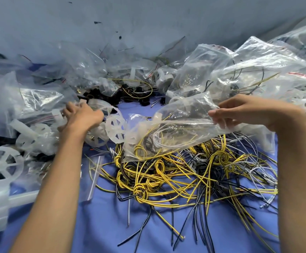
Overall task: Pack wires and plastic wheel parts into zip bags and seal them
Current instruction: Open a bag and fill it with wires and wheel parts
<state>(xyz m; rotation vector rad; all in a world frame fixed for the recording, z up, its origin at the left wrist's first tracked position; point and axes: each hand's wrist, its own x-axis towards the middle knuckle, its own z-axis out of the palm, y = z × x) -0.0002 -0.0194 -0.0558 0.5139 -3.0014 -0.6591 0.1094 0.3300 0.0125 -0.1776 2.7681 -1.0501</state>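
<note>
Left hand is in among the plastic wheel parts at the left of the worktop — fingers hidden, can't tell if it has one. Centre: zip bag, some wires already inside, held over the loose wire heap. Right hand pinches the bag's edge. Looks like the wheel-adding step — next needs the mouth open, then sealing.

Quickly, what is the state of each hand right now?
Left hand: among the plastic wheel parts; grip cannot be told.
Right hand: pinches a zip bag with wires inside.
</note>
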